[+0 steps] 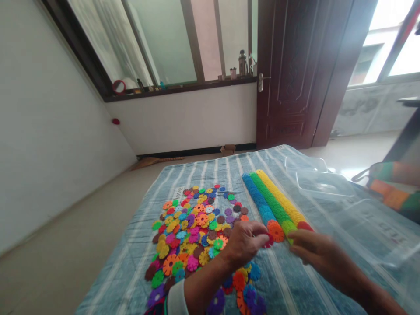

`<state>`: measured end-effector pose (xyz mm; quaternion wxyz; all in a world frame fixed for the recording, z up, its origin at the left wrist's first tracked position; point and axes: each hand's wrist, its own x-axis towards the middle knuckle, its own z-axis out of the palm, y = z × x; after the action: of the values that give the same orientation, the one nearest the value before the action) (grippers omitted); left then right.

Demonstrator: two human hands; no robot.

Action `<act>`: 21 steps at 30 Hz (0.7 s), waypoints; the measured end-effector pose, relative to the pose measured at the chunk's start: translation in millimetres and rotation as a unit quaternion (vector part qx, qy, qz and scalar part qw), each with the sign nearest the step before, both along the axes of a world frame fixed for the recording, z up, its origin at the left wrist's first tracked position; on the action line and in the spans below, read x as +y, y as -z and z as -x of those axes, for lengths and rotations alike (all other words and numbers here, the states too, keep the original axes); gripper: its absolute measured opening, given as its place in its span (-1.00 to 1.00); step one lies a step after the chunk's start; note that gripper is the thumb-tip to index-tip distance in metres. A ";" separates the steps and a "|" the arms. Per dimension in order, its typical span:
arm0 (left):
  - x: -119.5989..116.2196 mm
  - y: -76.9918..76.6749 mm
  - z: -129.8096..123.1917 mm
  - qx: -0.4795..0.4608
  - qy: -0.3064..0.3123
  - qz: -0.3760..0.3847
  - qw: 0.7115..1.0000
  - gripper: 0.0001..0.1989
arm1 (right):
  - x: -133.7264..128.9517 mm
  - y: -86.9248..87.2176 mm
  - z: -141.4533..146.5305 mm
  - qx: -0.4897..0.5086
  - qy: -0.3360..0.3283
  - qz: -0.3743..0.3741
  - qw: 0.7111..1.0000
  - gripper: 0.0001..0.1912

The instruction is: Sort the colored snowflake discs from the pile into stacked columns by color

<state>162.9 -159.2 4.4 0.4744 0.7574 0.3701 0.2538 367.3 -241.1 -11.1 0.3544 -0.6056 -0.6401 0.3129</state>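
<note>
My left hand is closed, thumb and fingertips pinching a red notched plastic disc. Just right of that disc lies an orange disc, at the near end of a row of overlapping blue discs. Alongside run a green row and a yellow row. Motion smears my right hand, whose fingers are over the near end of the green row; whether they grip anything is unclear. A red disc shows at the yellow row's near end. Loose flower-shaped discs of many colours spread beneath and beyond my left arm.
A striped blue cloth covers the surface. Clear plastic containers stand at its right, with a transparent lid-like sheet nearer. Beyond are a dark red door and a window ledge holding small items.
</note>
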 end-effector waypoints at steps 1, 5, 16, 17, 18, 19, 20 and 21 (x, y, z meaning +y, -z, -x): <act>-6.3 1.8 -8.1 -0.020 0.006 0.021 1.000 -0.86 | -1.0 -1.9 4.0 0.028 -0.018 0.020 0.999 -0.73; -21.5 6.3 -30.0 -0.075 -0.001 0.071 0.995 -0.88 | -3.8 -7.2 9.5 0.095 -0.039 0.050 0.993 -0.71; -24.9 -2.6 -15.4 0.045 0.015 -0.118 0.992 -0.82 | -1.5 -18.0 -41.7 -0.130 0.104 -0.043 0.985 -0.71; -23.1 -1.3 -9.0 0.054 0.013 -0.133 0.990 -0.82 | -0.5 -17.8 -47.1 -0.187 0.125 -0.041 0.973 -0.71; -21.2 0.6 -2.2 0.063 0.020 -0.143 0.988 -0.82 | 0.5 -17.4 -51.2 -0.238 0.139 -0.029 0.961 -0.72; -19.6 3.0 4.9 0.066 0.020 -0.153 0.986 -0.82 | 1.4 -16.9 -54.1 -0.278 0.147 -0.011 0.949 -0.72; -18.3 5.5 12.0 0.076 0.028 -0.156 0.984 -0.81 | 2.2 -16.4 -55.5 -0.306 0.149 0.009 0.940 -0.71; -17.6 7.9 18.9 0.086 0.031 -0.162 0.983 -0.81 | 3.0 -16.0 -55.9 -0.323 0.147 0.026 0.935 -0.71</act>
<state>144.0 -176.7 -3.4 0.3191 0.8543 0.3399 0.2299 423.2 -238.2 5.0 0.1549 -0.7704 -0.6154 0.0612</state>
